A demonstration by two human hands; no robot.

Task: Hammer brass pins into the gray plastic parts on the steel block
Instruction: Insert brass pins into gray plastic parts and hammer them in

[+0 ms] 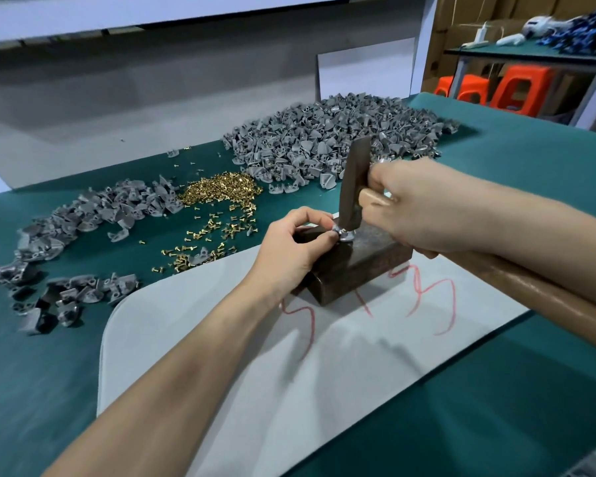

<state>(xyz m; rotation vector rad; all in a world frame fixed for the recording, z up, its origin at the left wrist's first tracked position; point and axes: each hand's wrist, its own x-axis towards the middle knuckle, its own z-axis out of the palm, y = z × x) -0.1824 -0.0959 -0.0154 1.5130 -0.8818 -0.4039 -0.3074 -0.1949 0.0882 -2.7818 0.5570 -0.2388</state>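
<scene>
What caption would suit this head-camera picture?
Left hand pinches gray part on steel block; right hand holds hammer on it.

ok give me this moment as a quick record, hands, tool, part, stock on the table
left hand: pinches the gray part on the steel block
right hand: grips the hammer close to its head
hammer: head down at the part
brass pins: loose heap on the green mat, left of the block
spare gray parts: big pile behind, smaller piles at left
under block: white sheet with red scribbles
</scene>
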